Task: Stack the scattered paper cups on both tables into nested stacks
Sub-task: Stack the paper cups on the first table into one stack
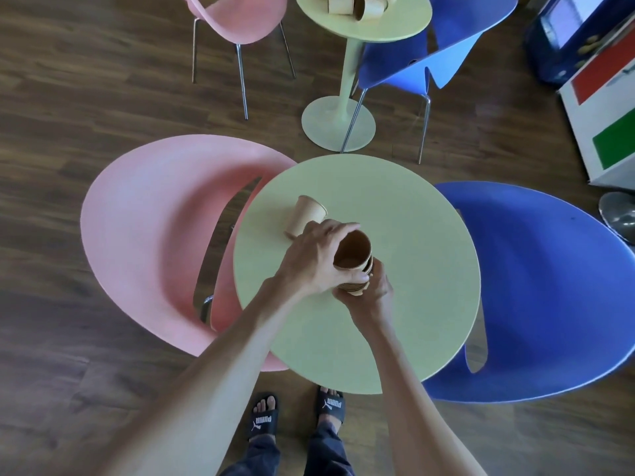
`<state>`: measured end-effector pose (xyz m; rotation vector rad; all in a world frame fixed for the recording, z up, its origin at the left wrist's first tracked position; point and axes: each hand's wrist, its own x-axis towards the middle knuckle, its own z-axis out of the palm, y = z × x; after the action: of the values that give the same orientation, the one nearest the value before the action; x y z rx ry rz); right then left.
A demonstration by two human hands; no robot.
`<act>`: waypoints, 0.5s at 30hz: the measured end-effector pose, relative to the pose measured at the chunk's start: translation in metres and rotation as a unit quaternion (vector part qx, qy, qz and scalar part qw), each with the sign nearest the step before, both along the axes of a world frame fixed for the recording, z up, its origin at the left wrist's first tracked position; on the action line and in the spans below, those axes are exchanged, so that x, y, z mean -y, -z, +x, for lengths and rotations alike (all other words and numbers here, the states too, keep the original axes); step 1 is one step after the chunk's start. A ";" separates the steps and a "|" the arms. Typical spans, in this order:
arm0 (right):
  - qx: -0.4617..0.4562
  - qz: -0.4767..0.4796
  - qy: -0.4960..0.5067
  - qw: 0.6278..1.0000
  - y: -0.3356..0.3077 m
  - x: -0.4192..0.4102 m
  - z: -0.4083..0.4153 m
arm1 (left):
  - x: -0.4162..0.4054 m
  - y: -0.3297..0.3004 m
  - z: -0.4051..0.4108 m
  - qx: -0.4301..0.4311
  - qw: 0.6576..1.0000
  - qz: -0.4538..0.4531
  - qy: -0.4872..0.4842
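Gripping a nested stack (354, 266) of brown paper cups, both hands meet above the near table (412, 269): left hand (316, 259) wraps its rim, right hand (372, 293) clasps beneath. One cup (305, 216) lies tipped beside them.

Black slides (263, 421), dark trousers (261, 455), bare forearms

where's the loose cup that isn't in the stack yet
In the head view, the single paper cup lies on its side on the near round table, just beyond the left hand, which with the right hand holds the nested stack.
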<state>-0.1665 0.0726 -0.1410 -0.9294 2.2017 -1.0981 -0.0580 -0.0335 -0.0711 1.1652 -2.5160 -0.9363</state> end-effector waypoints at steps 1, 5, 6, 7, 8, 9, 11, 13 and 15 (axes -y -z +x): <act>-0.002 -0.005 0.001 1.000 0.000 0.001 -0.001 | 0.000 0.001 -0.003 0.008 1.000 -0.007 0.016; 0.019 -0.005 0.006 1.000 -0.002 0.010 -0.011 | 0.014 0.010 -0.014 -0.047 0.996 0.078 0.018; 0.019 -0.004 0.007 1.000 -0.002 0.013 -0.014 | 0.021 0.015 -0.017 -0.083 0.991 0.106 -0.025; 0.019 -0.006 0.009 1.000 -0.003 0.016 -0.018 | 0.028 0.021 -0.020 -0.105 0.985 0.113 -0.078; 0.019 -0.009 0.011 1.000 -0.002 0.019 -0.022 | 0.036 0.027 -0.024 -0.103 0.981 0.097 -0.132; 0.019 -0.009 0.012 1.000 -0.003 0.022 -0.024 | 0.043 0.034 -0.025 -0.075 0.980 0.063 -0.174; 0.023 -0.006 0.015 1.000 -0.001 0.027 -0.030 | 0.055 0.047 -0.028 0.019 0.976 0.005 -0.215; 0.024 -0.008 0.017 1.000 0.001 0.032 -0.034 | 0.063 0.059 -0.030 0.088 0.969 -0.002 -0.232; 0.020 -0.011 0.017 1.000 0.004 0.036 -0.037 | 0.071 0.070 -0.032 0.127 0.963 0.009 -0.239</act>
<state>-0.2034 0.0367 -0.1454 -0.8744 2.1845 -1.1492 -0.0904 -0.1048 -0.1410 1.8898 -2.2276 -0.7163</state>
